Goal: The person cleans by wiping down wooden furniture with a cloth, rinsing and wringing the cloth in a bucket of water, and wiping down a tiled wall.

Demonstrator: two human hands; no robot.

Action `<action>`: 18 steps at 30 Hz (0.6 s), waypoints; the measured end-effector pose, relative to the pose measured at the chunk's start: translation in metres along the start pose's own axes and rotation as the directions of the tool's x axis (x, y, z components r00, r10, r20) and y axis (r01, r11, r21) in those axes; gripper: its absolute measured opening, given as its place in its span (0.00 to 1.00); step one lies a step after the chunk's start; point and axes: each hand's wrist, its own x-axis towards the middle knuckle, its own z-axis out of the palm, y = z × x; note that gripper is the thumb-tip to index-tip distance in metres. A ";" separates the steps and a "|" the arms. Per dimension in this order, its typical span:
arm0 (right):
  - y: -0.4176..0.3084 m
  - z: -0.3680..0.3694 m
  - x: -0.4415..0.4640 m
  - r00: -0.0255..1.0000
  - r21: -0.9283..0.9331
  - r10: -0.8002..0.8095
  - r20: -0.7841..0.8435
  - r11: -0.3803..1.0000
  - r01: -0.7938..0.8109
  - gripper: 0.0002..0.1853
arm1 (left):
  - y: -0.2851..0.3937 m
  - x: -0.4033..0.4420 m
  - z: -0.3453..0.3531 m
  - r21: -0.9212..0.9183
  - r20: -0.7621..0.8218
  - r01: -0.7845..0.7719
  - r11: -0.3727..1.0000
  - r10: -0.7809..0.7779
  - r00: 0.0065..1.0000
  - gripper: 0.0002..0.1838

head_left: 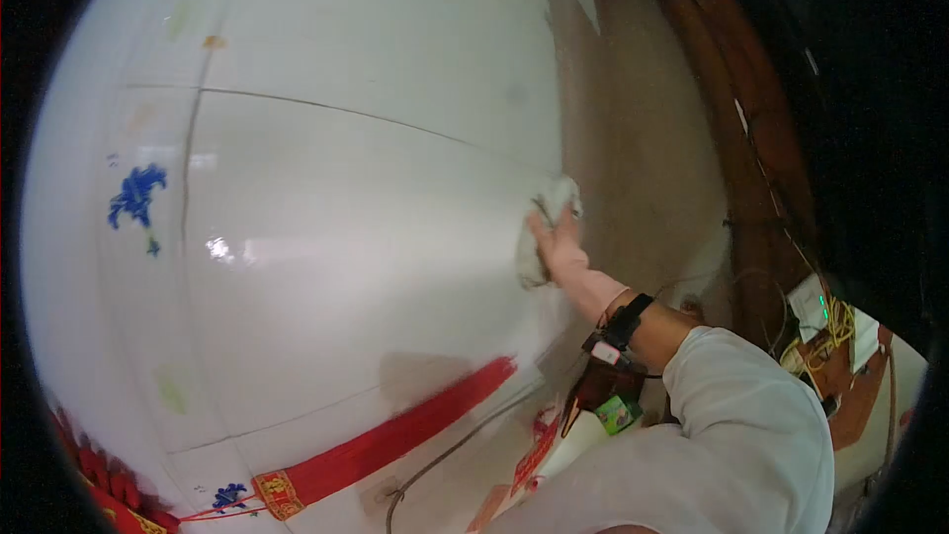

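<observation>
My right hand (561, 247) presses a pale, crumpled cloth (534, 262) against the glossy white tiled wall (346, 287), near where the tiles meet a duller beige surface. Its fingers lie over the cloth, and part of the cloth sticks out above and to the left of them. A black strap (625, 321) with a small device is around my right wrist, and a loose white sleeve (751, 415) covers the upper arm. My left hand is out of view.
A red ribbon-like banner (395, 430) hangs along the wall below, beside a dark cable (465, 438). Blue flower prints (136, 196) mark the tiles. At right, a white box (809, 307) with green lights and yellow cables (840, 324) sit on a wooden surface (858, 391).
</observation>
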 end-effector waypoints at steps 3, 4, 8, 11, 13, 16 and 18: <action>-0.045 0.015 -0.044 0.685 -0.088 -0.729 0.006 0.682 0.726 0.53 | 0.003 0.004 0.001 0.041 0.023 -0.020 0.999 0.020 1.000 0.17; -0.084 0.006 -0.049 0.453 -0.019 -0.887 0.083 0.453 0.891 0.49 | 0.003 0.005 0.000 0.055 0.027 -0.024 0.998 0.023 0.999 0.17; -0.140 0.011 -0.001 0.252 -0.241 -0.968 -0.014 0.248 0.938 0.39 | -0.001 0.010 -0.005 0.110 0.045 -0.035 0.993 0.030 0.999 0.18; -0.095 -0.015 0.086 0.744 -0.027 -0.645 -0.174 0.759 0.651 0.45 | -0.005 0.007 -0.012 0.169 0.053 -0.028 0.985 0.020 0.998 0.18; -0.020 -0.032 0.124 0.970 0.040 -0.194 -0.145 0.979 0.202 0.48 | -0.008 0.006 -0.015 0.202 0.060 -0.024 0.979 0.012 0.998 0.19; 0.181 -0.020 0.139 0.990 -0.126 0.112 -0.086 0.985 -0.122 0.44 | -0.017 0.006 -0.019 0.249 0.085 -0.035 0.968 0.014 0.996 0.19; 0.263 -0.009 0.088 0.966 -0.212 0.258 -0.012 0.944 -0.255 0.42 | -0.024 0.006 -0.023 0.280 0.110 -0.046 0.959 0.016 0.994 0.19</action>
